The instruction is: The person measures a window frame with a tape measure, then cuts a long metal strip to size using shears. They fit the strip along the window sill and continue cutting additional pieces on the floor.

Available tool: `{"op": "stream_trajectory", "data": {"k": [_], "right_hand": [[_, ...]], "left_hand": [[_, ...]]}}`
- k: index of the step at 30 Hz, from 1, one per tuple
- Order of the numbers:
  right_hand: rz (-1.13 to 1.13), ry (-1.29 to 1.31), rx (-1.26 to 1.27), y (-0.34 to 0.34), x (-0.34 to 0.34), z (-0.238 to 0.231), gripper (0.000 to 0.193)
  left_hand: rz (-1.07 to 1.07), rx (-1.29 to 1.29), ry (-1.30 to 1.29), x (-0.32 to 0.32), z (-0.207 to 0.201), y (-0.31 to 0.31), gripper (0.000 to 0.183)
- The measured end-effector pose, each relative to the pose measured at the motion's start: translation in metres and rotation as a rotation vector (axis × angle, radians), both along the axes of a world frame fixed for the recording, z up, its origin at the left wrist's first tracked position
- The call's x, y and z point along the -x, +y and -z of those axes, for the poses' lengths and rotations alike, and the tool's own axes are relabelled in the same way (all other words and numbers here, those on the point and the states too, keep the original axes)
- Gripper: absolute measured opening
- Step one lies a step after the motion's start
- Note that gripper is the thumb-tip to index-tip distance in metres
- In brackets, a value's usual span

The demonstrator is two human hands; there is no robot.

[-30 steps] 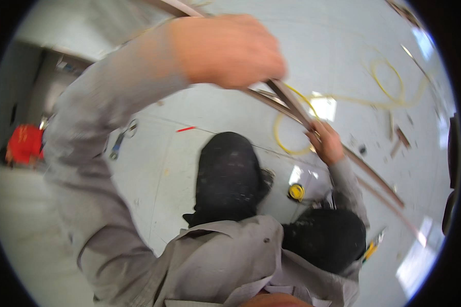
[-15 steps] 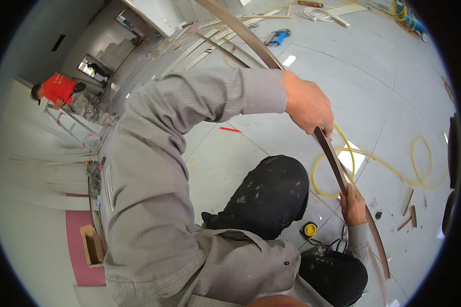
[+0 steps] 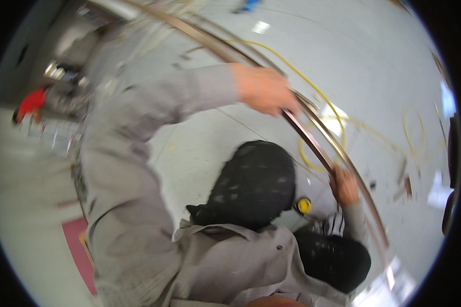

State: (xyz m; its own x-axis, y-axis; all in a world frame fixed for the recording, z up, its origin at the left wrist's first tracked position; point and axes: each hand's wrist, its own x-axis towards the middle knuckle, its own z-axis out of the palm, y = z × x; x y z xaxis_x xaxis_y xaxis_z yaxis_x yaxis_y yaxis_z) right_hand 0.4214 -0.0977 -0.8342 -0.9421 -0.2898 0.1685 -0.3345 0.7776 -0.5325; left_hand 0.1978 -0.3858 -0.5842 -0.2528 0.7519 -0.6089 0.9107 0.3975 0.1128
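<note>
A long, thin brown trim strip [image 3: 310, 138] runs slantwise across the head view, from the upper left down to my hands. My left hand [image 3: 265, 91] is closed over it from above, somewhat blurred by motion. Lower down, my right hand [image 3: 346, 185] grips the strip's near end, with the fingertips partly hidden. Beside it on the right, a second curved brown strip [image 3: 364, 193] lies along the floor, passing close to both hands. A yellow tape measure [image 3: 304, 205] rests on the floor between my knees.
Yellow hose [image 3: 320, 93] loops over the tiled floor beyond the strips. Small brown offcuts [image 3: 407, 187] lie at the right. Far left, a person in a red top [image 3: 32, 102] leans over a ladder [image 3: 56, 135]. A blue tool [image 3: 250, 5] shows at the top edge.
The view has swung and blurred. My left hand, still on the strip, appears further left and higher. The second strip now shows more plainly alongside, and the red stick on the floor is out of sight.
</note>
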Motion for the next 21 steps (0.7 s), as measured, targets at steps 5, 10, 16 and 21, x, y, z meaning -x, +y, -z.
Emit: {"op": "stream_trajectory", "data": {"k": [5, 10, 16, 21], "right_hand": [[0.074, 0.059, -0.174, 0.004, -0.001, 0.009, 0.012], [0.282, 0.185, -0.230, 0.010, -0.020, -0.017, 0.035], [0.652, -0.433, 0.886, 0.034, -0.059, -0.039, 0.077], [0.614, -0.465, 1.521, 0.019, -0.056, -0.037, 0.080]], "left_hand": [[-0.001, -0.161, 0.047, 0.003, 0.054, -0.017, 0.053], [0.065, -0.314, 0.218, -0.009, 0.103, -0.032, 0.056], [0.070, -0.564, 0.312, -0.014, 0.152, -0.044, 0.064], [0.083, -0.736, 0.380, -0.026, 0.183, -0.046, 0.064]]}}
